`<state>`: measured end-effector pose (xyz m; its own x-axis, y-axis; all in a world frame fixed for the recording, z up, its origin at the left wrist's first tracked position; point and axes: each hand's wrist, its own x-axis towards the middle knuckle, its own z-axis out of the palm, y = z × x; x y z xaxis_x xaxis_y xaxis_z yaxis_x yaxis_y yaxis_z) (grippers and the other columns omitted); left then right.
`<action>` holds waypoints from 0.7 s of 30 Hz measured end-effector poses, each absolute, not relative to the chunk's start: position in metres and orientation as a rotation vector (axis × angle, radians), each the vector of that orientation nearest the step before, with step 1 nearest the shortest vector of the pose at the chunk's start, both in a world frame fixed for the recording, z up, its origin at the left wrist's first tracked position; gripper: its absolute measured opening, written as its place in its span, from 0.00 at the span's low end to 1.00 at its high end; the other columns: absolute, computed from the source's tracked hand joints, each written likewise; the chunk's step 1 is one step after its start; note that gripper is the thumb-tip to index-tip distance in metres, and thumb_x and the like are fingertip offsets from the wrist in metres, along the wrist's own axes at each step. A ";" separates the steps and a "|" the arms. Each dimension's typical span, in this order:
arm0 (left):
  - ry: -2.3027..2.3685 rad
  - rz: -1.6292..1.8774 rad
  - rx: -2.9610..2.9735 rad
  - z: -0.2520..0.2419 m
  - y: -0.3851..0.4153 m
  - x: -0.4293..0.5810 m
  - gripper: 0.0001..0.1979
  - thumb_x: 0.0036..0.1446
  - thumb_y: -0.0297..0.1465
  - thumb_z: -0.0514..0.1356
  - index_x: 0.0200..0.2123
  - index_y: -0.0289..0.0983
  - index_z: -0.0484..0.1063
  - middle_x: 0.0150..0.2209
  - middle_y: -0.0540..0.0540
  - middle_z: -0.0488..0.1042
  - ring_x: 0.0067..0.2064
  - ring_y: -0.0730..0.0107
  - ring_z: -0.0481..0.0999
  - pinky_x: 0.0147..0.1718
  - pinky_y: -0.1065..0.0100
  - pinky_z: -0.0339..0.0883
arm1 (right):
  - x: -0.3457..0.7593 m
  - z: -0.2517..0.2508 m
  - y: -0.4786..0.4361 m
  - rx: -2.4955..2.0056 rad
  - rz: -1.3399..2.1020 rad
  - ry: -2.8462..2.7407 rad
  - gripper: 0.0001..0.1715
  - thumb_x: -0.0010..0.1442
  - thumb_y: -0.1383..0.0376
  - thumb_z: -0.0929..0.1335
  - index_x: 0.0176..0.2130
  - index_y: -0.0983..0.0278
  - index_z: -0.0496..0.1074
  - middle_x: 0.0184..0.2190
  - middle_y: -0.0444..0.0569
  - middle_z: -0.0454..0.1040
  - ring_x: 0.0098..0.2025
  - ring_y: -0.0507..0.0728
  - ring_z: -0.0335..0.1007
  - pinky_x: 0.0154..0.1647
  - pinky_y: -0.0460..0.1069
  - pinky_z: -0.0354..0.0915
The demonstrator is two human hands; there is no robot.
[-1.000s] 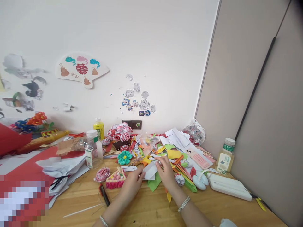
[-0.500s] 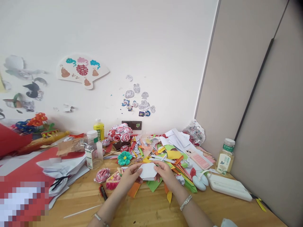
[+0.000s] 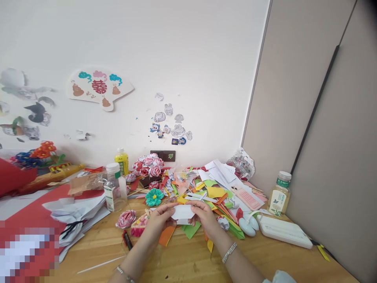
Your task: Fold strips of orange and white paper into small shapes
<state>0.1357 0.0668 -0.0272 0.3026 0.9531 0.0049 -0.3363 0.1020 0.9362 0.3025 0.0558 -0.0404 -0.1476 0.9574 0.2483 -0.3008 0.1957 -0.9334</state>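
A small piece of folded white paper [image 3: 183, 212] is held up above the wooden table, near the middle of the view. My left hand [image 3: 161, 216] grips its left edge, thumb in front and fingers behind. On the right edge my right hand [image 3: 202, 215] pinches it in the same way. A lower white flap shows beneath the front face. Just behind the hands lie a teal flower [image 3: 154, 197] and a pile of coloured paper strips [image 3: 216, 192]. Green paper [image 3: 191, 230] and orange paper [image 3: 167, 236] lie below the hands.
Left are a pink paper rose [image 3: 126, 219], a red and black pen [image 3: 127, 240], a clear bottle [image 3: 112, 188] and white sheets [image 3: 79, 214]. Right are a pink phone [image 3: 246, 197], a white power bank [image 3: 285, 231] and a capped bottle [image 3: 279, 195]. A white stick [image 3: 101, 264] lies in front.
The white paper's front face looks narrower from top to bottom, its upper part bent, and the fingers have shifted slightly on it. The whole view has moved a little.
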 end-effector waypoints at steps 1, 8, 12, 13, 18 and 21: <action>0.754 1.095 1.042 -0.027 0.066 0.135 0.16 0.36 0.33 0.64 0.32 0.34 0.72 0.22 0.49 0.72 0.23 0.72 0.70 0.24 0.70 0.64 | 0.303 -0.040 0.056 -0.739 1.285 -1.231 0.12 0.49 0.66 0.64 0.36 0.67 0.70 0.24 0.46 0.71 0.18 0.49 0.64 0.16 0.43 0.59; 0.778 1.014 1.064 -0.025 0.064 0.136 0.17 0.37 0.35 0.64 0.33 0.34 0.71 0.23 0.49 0.73 0.25 0.72 0.71 0.25 0.71 0.65 | 0.304 -0.037 0.053 -0.732 1.215 -1.323 0.10 0.51 0.66 0.63 0.34 0.66 0.70 0.21 0.45 0.70 0.19 0.50 0.65 0.16 0.44 0.60; 0.846 0.992 1.093 -0.024 0.064 0.137 0.18 0.38 0.37 0.63 0.33 0.34 0.71 0.23 0.49 0.73 0.24 0.73 0.70 0.23 0.72 0.65 | 0.304 -0.039 0.054 -0.751 1.185 -1.352 0.10 0.51 0.66 0.63 0.34 0.66 0.70 0.22 0.45 0.70 0.20 0.50 0.65 0.16 0.43 0.61; 0.851 0.992 1.097 -0.024 0.064 0.137 0.17 0.38 0.38 0.63 0.32 0.34 0.71 0.22 0.49 0.73 0.23 0.74 0.69 0.23 0.72 0.65 | 0.304 -0.040 0.054 -0.755 1.178 -1.361 0.10 0.52 0.66 0.63 0.34 0.65 0.70 0.22 0.45 0.70 0.19 0.50 0.65 0.16 0.43 0.61; 0.911 0.997 1.085 -0.028 0.067 0.138 0.16 0.40 0.41 0.60 0.26 0.33 0.70 0.18 0.50 0.71 0.20 0.75 0.68 0.20 0.73 0.64 | 0.303 -0.043 0.056 -0.760 1.144 -1.428 0.11 0.52 0.65 0.63 0.35 0.64 0.71 0.25 0.45 0.70 0.19 0.49 0.65 0.17 0.43 0.60; 0.946 0.998 1.068 -0.030 0.069 0.139 0.15 0.38 0.40 0.61 0.25 0.33 0.69 0.17 0.51 0.70 0.19 0.75 0.68 0.19 0.73 0.63 | 0.303 -0.044 0.056 -0.766 1.126 -1.461 0.11 0.52 0.64 0.63 0.35 0.64 0.71 0.26 0.45 0.69 0.20 0.49 0.65 0.17 0.43 0.60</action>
